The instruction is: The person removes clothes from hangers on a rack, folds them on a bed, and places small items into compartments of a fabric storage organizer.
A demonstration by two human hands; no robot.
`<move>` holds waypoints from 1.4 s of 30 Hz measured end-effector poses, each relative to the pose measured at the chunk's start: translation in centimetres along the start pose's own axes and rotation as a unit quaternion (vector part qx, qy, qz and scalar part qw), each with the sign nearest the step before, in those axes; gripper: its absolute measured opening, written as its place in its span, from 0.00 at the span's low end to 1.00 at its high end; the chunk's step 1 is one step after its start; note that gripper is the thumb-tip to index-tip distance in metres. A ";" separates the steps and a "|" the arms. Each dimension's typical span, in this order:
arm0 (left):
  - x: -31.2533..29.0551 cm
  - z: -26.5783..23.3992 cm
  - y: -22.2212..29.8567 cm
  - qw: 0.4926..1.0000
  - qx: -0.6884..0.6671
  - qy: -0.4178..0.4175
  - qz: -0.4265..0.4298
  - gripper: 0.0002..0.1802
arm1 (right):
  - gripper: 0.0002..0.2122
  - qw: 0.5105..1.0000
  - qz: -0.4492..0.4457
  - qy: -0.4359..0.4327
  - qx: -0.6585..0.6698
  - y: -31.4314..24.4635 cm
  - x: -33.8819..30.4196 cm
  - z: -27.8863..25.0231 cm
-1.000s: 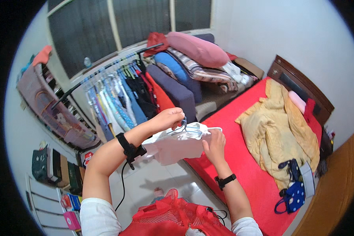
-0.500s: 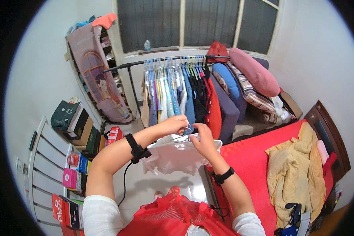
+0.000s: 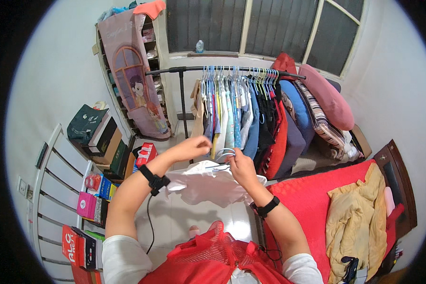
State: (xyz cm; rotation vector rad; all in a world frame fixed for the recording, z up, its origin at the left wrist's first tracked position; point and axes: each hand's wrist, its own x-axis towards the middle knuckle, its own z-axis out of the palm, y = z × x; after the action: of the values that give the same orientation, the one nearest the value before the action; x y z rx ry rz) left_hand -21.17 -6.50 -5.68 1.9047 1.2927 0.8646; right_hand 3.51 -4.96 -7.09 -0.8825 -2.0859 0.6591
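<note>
Both hands raised at chest height. Left hand [image 3: 190, 147] pinches the white garment [image 3: 208, 185] at its shoulder; right hand [image 3: 241, 166] grips the hanger [image 3: 224, 155] at its collar. Garment hangs between them. Beyond, a full clothes rack [image 3: 232, 71]; red bed [image 3: 312, 199] to the right.

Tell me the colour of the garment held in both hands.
White, or very pale; the garment shows in the head view, on a light hanger.
</note>
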 end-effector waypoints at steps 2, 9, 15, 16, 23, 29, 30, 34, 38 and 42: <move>-2.1 -1.9 -3.8 0.995 0.063 -0.071 -0.033 0.17 | 0.05 1.000 0.012 -0.008 0.003 -0.3 0.8 0.5; -2.7 -3.4 -7.8 0.974 0.096 -0.193 -0.067 0.17 | 0.04 1.000 -0.001 0.014 -0.014 -0.6 3.8 2.7; -1.9 -4.3 -9.9 0.982 0.062 -0.163 -0.076 0.22 | 0.04 0.999 -0.008 0.028 -0.024 -0.4 5.5 5.0; -1.8 -4.5 -10.3 0.984 0.062 -0.155 -0.061 0.21 | 0.04 0.999 -0.008 0.024 -0.029 0.0 5.7 5.3; -1.5 -5.3 -13.1 0.985 0.140 -0.101 -0.017 0.18 | 0.06 0.997 -0.043 0.038 -0.049 -0.1 6.6 8.0; -0.9 -7.0 -16.1 0.978 0.163 -0.118 0.056 0.17 | 0.06 0.993 -0.065 0.061 -0.075 -1.1 7.3 9.6; -0.9 -7.2 -16.5 0.978 0.163 -0.119 0.056 0.17 | 0.06 0.993 -0.063 0.061 -0.076 -1.0 7.4 9.8; -1.3 -8.6 -18.0 0.972 0.136 -0.189 0.003 0.15 | 0.06 0.992 -0.066 0.067 -0.082 -1.1 7.8 10.6; -0.4 -11.0 -14.9 0.937 0.289 -0.157 -0.114 0.17 | 0.06 0.991 -0.055 0.057 -0.105 -0.1 7.7 11.2; 0.7 -11.4 -8.8 0.986 0.068 0.006 0.149 0.20 | 0.06 0.990 -0.042 0.050 -0.123 -0.7 8.2 11.7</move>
State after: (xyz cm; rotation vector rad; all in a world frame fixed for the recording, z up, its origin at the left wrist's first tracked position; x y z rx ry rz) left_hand -34.67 -1.52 -6.46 2.2436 1.1134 0.9565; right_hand -10.01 -0.97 -9.71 -0.9366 -2.1294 0.3101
